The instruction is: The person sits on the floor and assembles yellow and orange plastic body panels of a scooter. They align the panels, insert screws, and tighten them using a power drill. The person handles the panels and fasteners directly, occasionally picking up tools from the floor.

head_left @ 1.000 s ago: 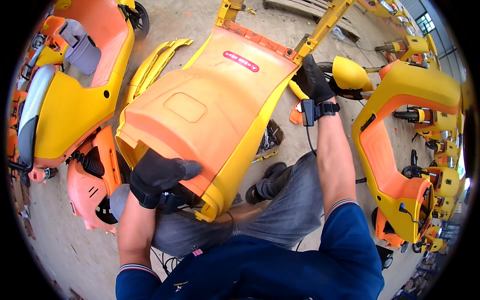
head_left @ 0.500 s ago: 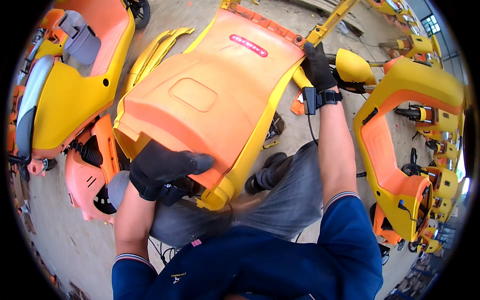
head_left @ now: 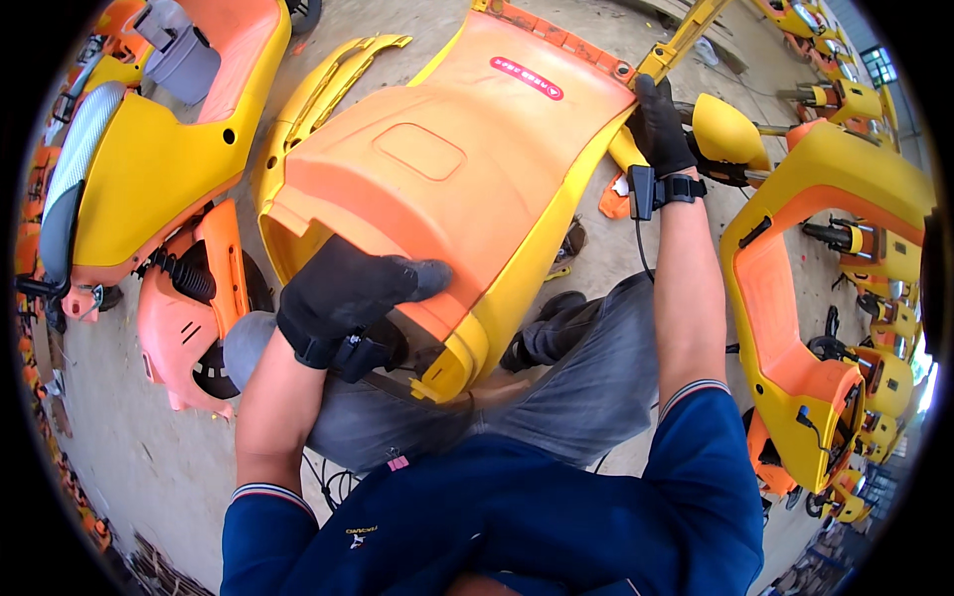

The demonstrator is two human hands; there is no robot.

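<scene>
1. the left hand (head_left: 350, 294) is curled over the near edge of the orange panel (head_left: 487, 179), thumb on top.
2. the right hand (head_left: 663, 129) grips its far right corner, fingers partly hidden.
3. between the hands, panel and yellow trim (head_left: 530, 263) look already joined; remaining fastening cannot be told.

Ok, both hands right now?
Left hand: closed on the near edge of the orange-and-yellow panel.
Right hand: holding its far right corner.
</scene>
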